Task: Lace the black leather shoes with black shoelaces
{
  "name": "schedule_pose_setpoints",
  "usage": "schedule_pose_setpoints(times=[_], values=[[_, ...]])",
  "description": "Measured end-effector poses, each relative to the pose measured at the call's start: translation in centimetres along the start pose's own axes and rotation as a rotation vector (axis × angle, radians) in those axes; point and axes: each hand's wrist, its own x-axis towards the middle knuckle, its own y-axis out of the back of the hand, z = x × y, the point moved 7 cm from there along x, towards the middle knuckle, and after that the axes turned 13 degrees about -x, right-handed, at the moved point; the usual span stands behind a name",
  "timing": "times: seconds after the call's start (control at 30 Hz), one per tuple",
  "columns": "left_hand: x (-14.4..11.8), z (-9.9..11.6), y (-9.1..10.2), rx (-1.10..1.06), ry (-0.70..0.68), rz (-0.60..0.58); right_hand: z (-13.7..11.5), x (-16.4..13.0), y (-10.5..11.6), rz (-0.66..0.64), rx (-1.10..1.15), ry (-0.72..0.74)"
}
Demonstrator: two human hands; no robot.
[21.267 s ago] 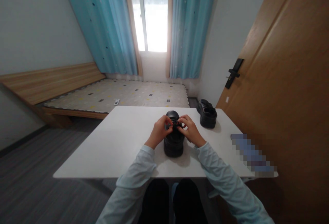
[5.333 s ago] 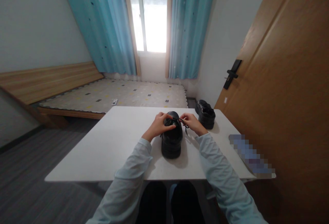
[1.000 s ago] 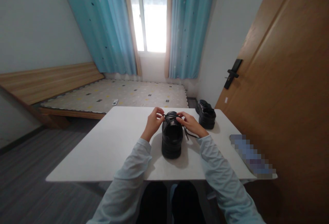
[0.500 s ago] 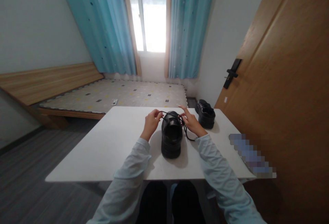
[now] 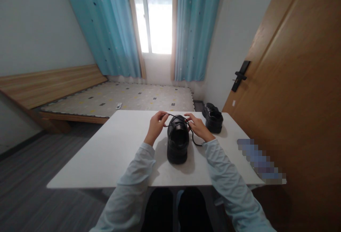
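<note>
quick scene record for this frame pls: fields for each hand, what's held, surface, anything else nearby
left hand: left hand pinches one end of the thin black shoelace, drawn out to the left of the shoe
right hand: right hand pinches the lace at the shoe's right side; a loose end trails onto the table
shoe in work: black chunky-soled leather shoe, upright, between both hands
surface: white rectangular table
nearby: second black chunky-soled shoe at far right of table, untouched
background: brown wooden door, blue curtains
</note>
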Motion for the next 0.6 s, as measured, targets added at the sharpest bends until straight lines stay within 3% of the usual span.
schedule_pose_setpoints(times=[0.17, 0.3, 0.47, 0.6], values=[[-0.3, 1.5, 0.0, 0.406, -0.172, -0.065, -0.3, 0.1, 0.1, -0.012, 0.007, 0.009], [-0.6, 0.7, -0.6, 0.58, -0.17, -0.202, -0.3, 0.1, 0.1, -0.013, 0.002, 0.015], [-0.6, -0.6, -0.5, 0.668, -0.133, -0.261, 0.0, 0.1, 0.0, -0.006, -0.027, 0.012], [-0.5, -0.5, -0.5, 0.675, -0.157, -0.242, 0.1, 0.1, 0.0, 0.008, -0.064, 0.011]])
